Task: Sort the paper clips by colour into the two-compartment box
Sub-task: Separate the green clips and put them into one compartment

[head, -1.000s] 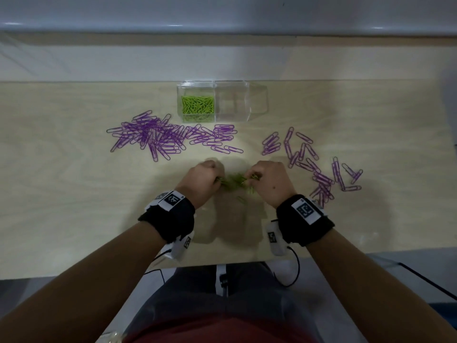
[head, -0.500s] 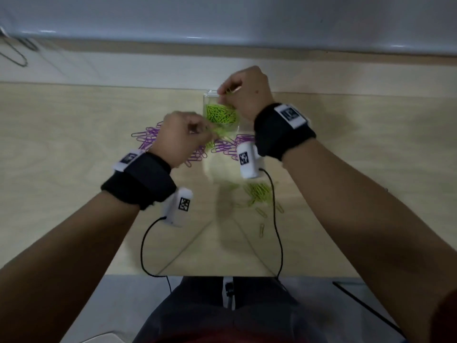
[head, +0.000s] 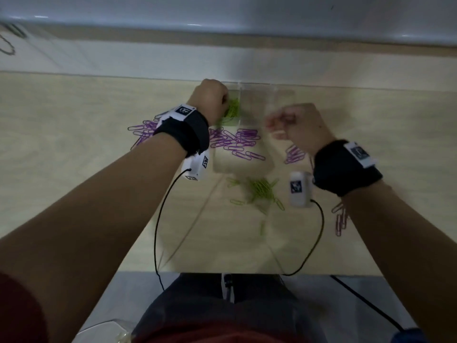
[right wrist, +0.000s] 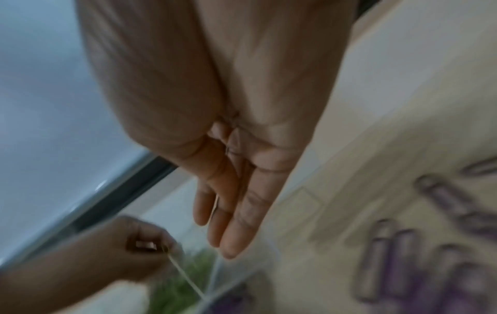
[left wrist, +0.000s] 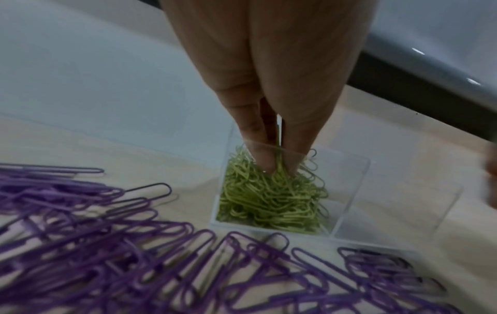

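Observation:
A clear two-compartment box stands at the table's far edge. Its left compartment holds green paper clips; the right compartment looks empty. My left hand reaches down into the left compartment and pinches a few green clips between its fingertips. My right hand hovers blurred in front of the box's right end, fingers straight and together, holding nothing I can see. A loose pile of green clips lies nearer to me.
Purple paper clips spread in front of the box, with smaller groups at the right and under my right forearm. Wrist camera cables hang over the table's near edge. A wall rises behind the box.
My right hand has drawn back from over the green compartment toward the right. My left hand has moved forward from in front of the box into that compartment with green clips.

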